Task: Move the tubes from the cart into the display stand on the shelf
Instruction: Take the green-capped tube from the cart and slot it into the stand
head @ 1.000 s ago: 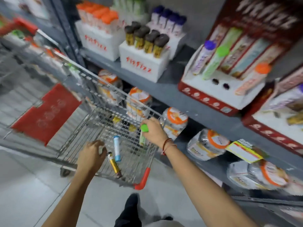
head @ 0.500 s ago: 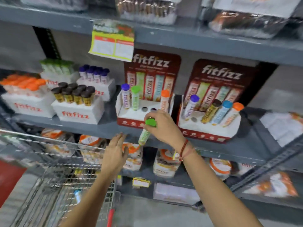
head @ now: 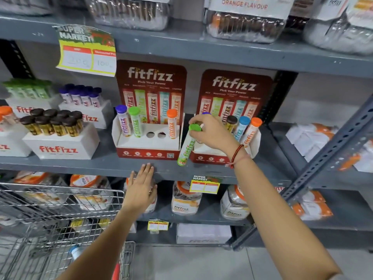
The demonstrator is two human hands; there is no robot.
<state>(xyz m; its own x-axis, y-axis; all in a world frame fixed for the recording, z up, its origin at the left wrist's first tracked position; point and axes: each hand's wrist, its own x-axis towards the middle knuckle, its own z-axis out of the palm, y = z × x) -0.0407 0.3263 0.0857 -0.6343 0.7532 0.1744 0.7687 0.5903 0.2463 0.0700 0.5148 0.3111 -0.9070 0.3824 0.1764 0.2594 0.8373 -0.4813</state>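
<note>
My right hand (head: 212, 133) grips a green-capped tube (head: 186, 147) by its cap; the tube hangs tilted in front of the gap between two red fitfizz display stands. The left stand (head: 148, 152) holds purple, green and orange-capped tubes and shows two empty holes (head: 155, 135). The right stand (head: 210, 157) holds brown, blue and orange-capped tubes, partly hidden by my hand. My left hand (head: 142, 186) is flat with fingers extended at the grey shelf edge (head: 80, 165), holding nothing. The wire cart (head: 60, 223) is at lower left with a blue-capped tube (head: 75, 251) inside.
White fitfizz boxes with brown-capped (head: 52, 123), purple-capped (head: 80, 96) and green-capped tubes stand at left on the same shelf. Jars (head: 185, 199) fill the shelf below, tubs the shelf above. A slanted grey metal upright (head: 323, 158) crosses at right. Price tags hang from shelf edges.
The view rose from the cart to the shelf. My right hand lifted the green-capped tube from the cart up to the stands. My left hand left the cart and reached the shelf edge.
</note>
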